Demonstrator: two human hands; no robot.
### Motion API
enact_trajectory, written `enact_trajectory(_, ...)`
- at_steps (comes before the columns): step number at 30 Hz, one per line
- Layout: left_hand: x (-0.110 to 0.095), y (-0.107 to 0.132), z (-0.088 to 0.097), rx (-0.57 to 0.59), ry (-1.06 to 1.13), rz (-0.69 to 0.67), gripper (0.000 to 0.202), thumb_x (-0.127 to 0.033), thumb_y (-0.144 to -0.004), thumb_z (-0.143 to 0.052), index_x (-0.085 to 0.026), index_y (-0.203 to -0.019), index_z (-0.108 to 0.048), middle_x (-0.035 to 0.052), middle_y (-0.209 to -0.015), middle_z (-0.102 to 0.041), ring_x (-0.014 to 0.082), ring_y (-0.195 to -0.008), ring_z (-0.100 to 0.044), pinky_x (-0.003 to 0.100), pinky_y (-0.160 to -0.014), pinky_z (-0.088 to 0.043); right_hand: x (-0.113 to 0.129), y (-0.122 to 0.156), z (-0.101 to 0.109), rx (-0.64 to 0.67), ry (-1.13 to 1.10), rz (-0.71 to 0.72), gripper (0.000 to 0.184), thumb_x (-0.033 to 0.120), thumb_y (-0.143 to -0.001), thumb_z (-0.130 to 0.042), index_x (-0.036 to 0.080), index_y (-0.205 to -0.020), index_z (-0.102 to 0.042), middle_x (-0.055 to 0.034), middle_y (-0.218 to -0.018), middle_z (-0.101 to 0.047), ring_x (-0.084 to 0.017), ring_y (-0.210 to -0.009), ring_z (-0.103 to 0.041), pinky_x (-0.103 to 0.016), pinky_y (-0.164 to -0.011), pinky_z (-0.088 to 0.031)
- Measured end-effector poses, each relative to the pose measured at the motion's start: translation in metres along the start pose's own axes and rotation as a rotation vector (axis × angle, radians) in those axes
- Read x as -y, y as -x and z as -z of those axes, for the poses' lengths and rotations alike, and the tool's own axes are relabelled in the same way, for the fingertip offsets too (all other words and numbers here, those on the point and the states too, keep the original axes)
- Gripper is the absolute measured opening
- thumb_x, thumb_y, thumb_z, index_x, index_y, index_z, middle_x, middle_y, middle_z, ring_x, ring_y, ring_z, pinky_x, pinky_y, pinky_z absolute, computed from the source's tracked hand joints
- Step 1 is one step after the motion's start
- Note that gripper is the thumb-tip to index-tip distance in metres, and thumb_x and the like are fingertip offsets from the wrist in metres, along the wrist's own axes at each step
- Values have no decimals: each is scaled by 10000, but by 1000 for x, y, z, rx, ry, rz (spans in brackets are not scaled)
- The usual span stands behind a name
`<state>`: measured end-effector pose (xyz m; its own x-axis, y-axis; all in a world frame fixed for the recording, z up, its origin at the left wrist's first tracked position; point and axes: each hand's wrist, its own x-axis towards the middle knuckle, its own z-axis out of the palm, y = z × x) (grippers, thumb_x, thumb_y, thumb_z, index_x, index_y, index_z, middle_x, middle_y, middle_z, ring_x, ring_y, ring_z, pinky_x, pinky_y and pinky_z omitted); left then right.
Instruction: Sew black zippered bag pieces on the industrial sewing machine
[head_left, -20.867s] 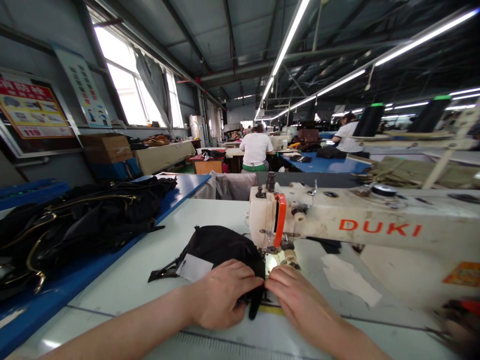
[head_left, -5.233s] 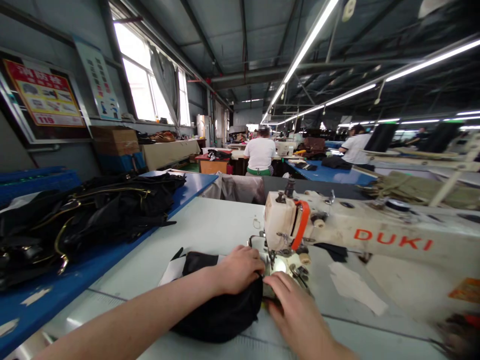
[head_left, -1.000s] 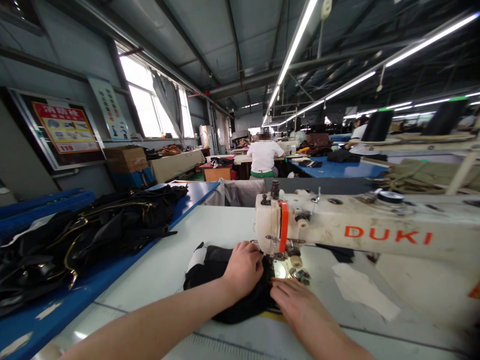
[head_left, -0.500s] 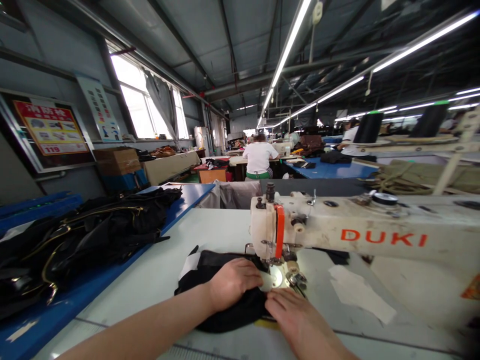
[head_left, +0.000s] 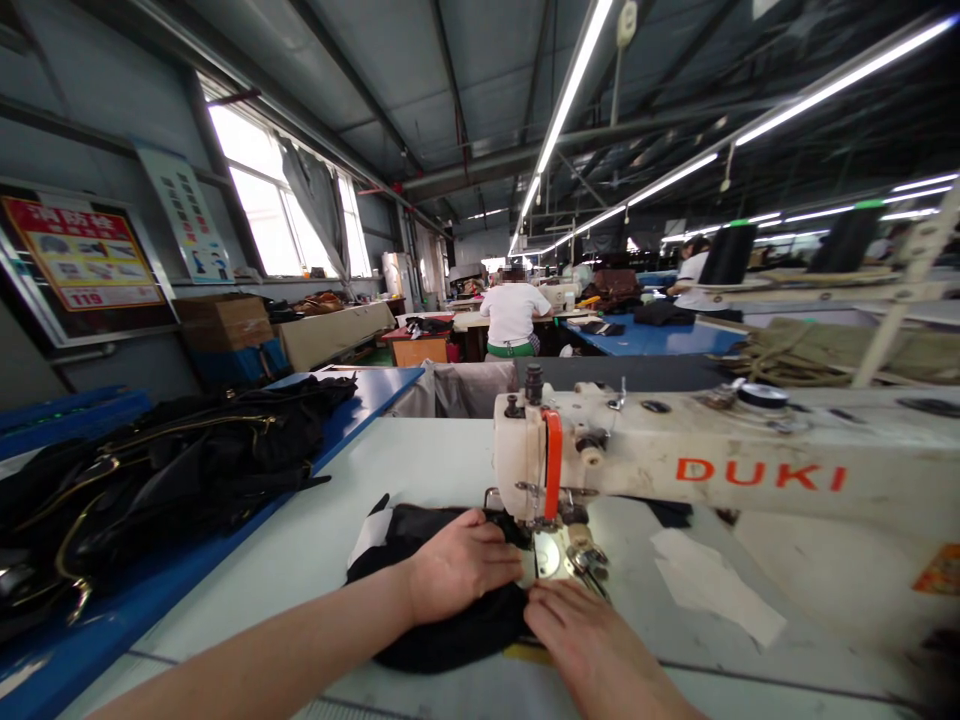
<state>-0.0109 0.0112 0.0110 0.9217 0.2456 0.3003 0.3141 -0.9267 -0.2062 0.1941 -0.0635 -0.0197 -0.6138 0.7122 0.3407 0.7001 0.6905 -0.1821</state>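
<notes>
A black fabric piece (head_left: 450, 635) lies bunched on the pale sewing table, with a white patch (head_left: 373, 535) at its far left end. My left hand (head_left: 461, 568) presses down over the fabric, its fingers closed on it just left of the needle area. At the fabric's right edge my right hand (head_left: 566, 620) has its fingers together, their tips on the edge; the thumb is hidden. Right ahead of both hands stands the head of a white sewing machine (head_left: 521, 455), and its lamp lights the metal needle plate (head_left: 549, 553).
Black pieces with gold zippers (head_left: 165, 460) are heaped on a blue table (head_left: 150, 600) at left. White paper-like scraps (head_left: 716, 585) lie under the machine arm. Black thread cones (head_left: 727, 255) stand behind it. A person in a white shirt (head_left: 515, 312) sits further ahead.
The whole view has shifted slightly, so most things sit a little further left. Both hands stay on the black fabric, the left one a bit more flexed, in nearly the same place by the needle.
</notes>
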Motion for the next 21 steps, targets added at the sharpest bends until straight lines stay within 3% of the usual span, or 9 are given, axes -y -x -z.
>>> enact_trajectory(7,-2,-5,2,18,45,-37,249,-234,-999,-367,-179,-1078,-596,15,-1105,-676,153,-1140,-522,297,-965,-331,2,1,-3,-15,-19,15,307,9,-703,-559,160,-961,-629,-90,-1033,-681,-220,-964,-617,-334,-902,-458)
enact_trajectory(21,-5,-7,0,15,56,10,225,-230,-994,-383,-175,-1087,-580,18,-1097,-675,158,-1077,-557,311,-898,-357,5,2,-1,-46,-28,40,323,12,-673,-554,143,-959,-627,-107,-1035,-685,-228,-972,-624,-347,-908,-467)
